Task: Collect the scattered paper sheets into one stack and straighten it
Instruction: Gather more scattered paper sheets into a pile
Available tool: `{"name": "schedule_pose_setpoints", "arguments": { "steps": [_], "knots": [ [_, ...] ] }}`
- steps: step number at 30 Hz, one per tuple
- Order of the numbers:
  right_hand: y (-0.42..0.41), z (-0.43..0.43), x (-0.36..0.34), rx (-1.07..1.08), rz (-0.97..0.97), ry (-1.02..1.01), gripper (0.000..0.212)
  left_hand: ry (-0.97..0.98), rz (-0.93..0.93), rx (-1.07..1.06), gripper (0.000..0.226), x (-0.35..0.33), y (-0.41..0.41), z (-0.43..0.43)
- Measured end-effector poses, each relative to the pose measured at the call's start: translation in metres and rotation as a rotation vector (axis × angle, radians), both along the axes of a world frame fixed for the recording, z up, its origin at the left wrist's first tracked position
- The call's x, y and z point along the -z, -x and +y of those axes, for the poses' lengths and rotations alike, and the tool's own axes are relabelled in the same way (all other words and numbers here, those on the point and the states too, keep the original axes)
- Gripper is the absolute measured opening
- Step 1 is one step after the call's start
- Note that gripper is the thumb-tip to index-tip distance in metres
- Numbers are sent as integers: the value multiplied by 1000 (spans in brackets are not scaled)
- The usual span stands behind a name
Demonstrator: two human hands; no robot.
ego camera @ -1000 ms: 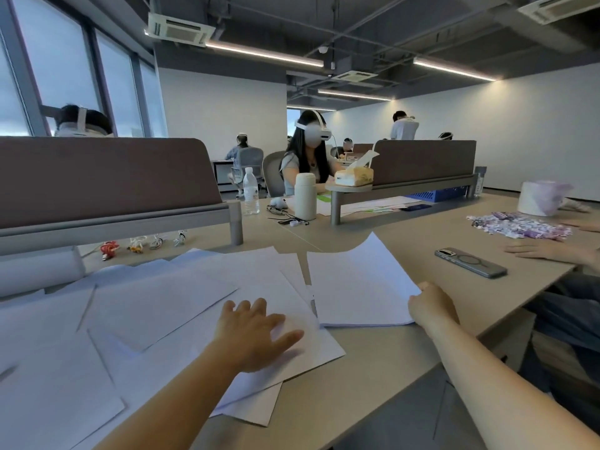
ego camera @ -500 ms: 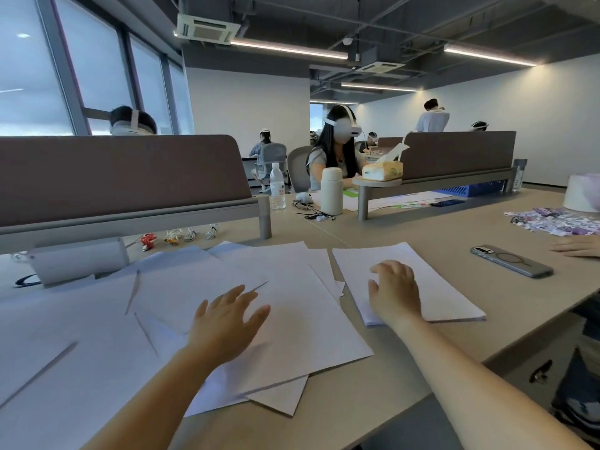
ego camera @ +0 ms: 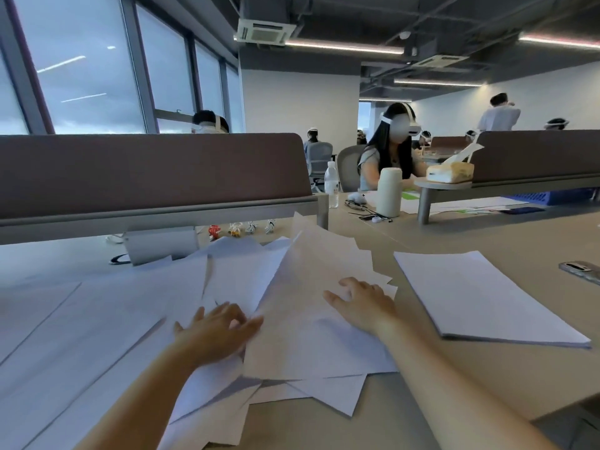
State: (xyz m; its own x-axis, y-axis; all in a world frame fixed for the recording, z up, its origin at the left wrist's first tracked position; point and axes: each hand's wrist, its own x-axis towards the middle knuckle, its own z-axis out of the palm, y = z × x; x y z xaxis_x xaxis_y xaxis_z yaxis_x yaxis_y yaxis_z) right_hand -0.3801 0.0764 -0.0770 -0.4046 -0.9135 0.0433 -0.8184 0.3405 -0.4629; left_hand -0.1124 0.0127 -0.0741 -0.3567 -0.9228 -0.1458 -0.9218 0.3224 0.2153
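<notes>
Sheets [ego camera: 311, 274] lie fanned in a loose pile on the table [ego camera: 487, 378]. Right hand [ego camera: 363, 303] presses flat on top; left hand [ego camera: 217, 332], fingers straight, touches the pile's lifted left edge. Stack [ego camera: 480, 293] lies right.

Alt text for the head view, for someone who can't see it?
The left hand and right hand rest on a fan of white paper sheets on a desk; the top sheet is raised at its left edge. A neat paper stack lies apart at right.

A white flask [ego camera: 389, 192] stood near a water bottle [ego camera: 331, 185], past a brown divider panel [ego camera: 146, 173]. A tissue box [ego camera: 451, 172] sat on a shelf [ego camera: 425, 183]. A phone [ego camera: 581, 269] lay on the surface [ego camera: 487, 235].
</notes>
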Motion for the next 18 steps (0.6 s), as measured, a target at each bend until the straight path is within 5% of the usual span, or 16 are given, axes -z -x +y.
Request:
{"name": "schedule_pose_setpoints", "arguments": {
  "steps": [2, 6, 8, 13, 18],
  "knots": [
    [-1, -1, 1, 55, 51, 18, 68, 67, 25, 3, 56, 0, -5, 3],
    [2, -1, 7, 4, 98, -203, 72, 82, -7, 51, 103, 6, -4, 4],
    [0, 2, 4, -13, 98, -205, 69, 91, 27, 52, 108, 6, 3, 5],
    [-3, 9, -3, -88, 52, -98, 66, 180, 20, 70, 86, 2, 24, 8],
    [5, 11, 3, 55, 30, -122, 77, 252, 94, 44, 33, 3, 26, 10]
  ]
}}
